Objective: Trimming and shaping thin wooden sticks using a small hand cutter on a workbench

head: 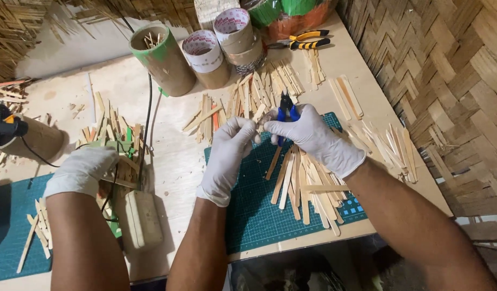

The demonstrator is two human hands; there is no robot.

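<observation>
- Head view, looking down on a pale worktop (178,161) strewn with flat wooden sticks.
- Right hand (308,134), white glove, fingers curled tight round a small pair of blue-handled cutters (285,110); the dark nose points up and away from the person.
- Left hand (229,148), white glove, thumb and fingertips pinched on a short wooden stick (259,114) held just beside the cutters. Whether the blades touch the stick cannot be made out.
- Both hands meet above the far edge of a green cutting mat (254,205) with a grid.
- On the mat, right under the right hand and wrist: a loose pile of cut sticks (305,186), mostly lying lengthwise toward the person.
- Beyond the hands: more stick heaps (243,99), then a green-wrapped cardboard tube (163,59) with sticks standing in it, and tape rolls (208,51) stacked beside it.
- Far edge of the table: yellow-and-black pliers (305,39).
- Right of the mat: further sticks (388,145), near a woven bamboo wall (448,81).
- Left side: a third gloved hand (81,170) on a bare forearm, another person's, resting closed on a stick heap (116,140); what it grips cannot be told.
- A black cable (147,108) runs down past that heap. A second, blue mat (11,237) sits at the left edge with a few sticks on it.
</observation>
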